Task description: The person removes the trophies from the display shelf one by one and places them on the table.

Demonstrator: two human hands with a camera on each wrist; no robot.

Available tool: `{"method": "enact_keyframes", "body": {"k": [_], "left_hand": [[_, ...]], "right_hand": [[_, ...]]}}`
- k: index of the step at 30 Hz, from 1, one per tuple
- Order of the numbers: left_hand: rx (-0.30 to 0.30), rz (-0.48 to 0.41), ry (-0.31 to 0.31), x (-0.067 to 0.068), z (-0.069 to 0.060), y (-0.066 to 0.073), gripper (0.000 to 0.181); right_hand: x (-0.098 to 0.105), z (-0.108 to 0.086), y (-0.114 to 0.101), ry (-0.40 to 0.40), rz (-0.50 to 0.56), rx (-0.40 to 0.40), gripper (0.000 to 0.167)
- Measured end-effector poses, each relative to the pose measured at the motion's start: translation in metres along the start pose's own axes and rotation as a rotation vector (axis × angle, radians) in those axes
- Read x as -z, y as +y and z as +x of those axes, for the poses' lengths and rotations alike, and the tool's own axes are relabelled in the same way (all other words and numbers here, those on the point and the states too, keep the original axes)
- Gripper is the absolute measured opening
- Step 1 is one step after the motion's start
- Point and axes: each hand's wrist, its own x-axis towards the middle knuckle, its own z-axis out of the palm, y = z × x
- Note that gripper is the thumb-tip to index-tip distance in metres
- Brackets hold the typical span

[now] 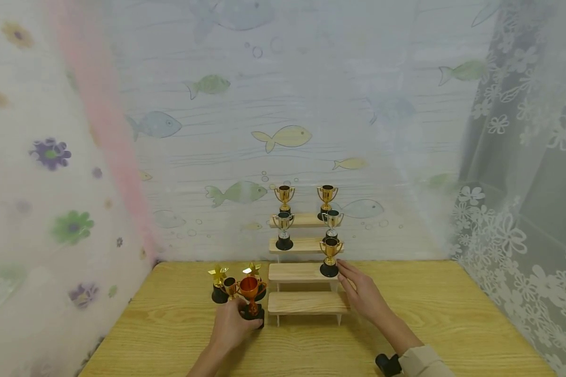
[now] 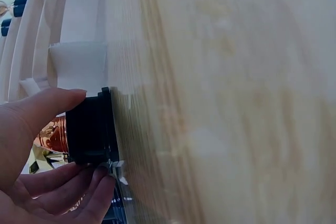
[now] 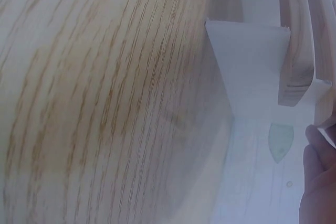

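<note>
I watched from a distance, through the cameras. The person's left hand (image 1: 231,322) was clamped on a shiny copper-coloured trophy cup with a black base (image 1: 250,288). The grip was low: the thumb lay on one side of the base, and the fingers lay on the other side, so the bowl rose above the hand, upright. The base was at the surface of the yellowish wooden table (image 1: 170,324), to the left of the lowest step; whether it touched the wood, I could not tell. Just behind this cup I saw a small gold cup (image 1: 230,285), partly hidden, and two gold star trophies on black bases (image 1: 218,275).

The person's right hand (image 1: 360,293) was at the right end of the pale wooden four-step stand with white supports (image 1: 306,302). Its fingers were nearly straight, and their tips were beside the black base of a gold-coloured trophy cup on the second step from below (image 1: 330,251). Whether they pinched this base or only lay near it, I could not tell.

Two gold cups (image 1: 284,195) stood on the highest step, and two silver cups (image 1: 283,222) stood on the step under it. A black object (image 1: 388,364) lay near the beige right sleeve (image 1: 424,361).
</note>
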Motion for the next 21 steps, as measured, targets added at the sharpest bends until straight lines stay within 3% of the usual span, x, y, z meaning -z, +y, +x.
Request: {"method": "enact_keyframes", "body": {"k": [10, 16, 21], "left_hand": [[0.01, 0.011, -0.013, 0.001, -0.002, 0.0, 0.05], [0.04, 0.038, -0.026, 0.009, -0.007, 0.0, 0.058], [0.045, 0.006, -0.015, 0.018, -0.013, 0.004, 0.055]], "right_hand": [[-0.001, -0.002, 0.002, -0.004, 0.008, -0.014, 0.041], [-0.002, -0.002, 0.002, 0.005, 0.007, 0.004, 0.04], [-0.001, -0.002, 0.0, 0.008, 0.003, -0.005, 0.04]]}}
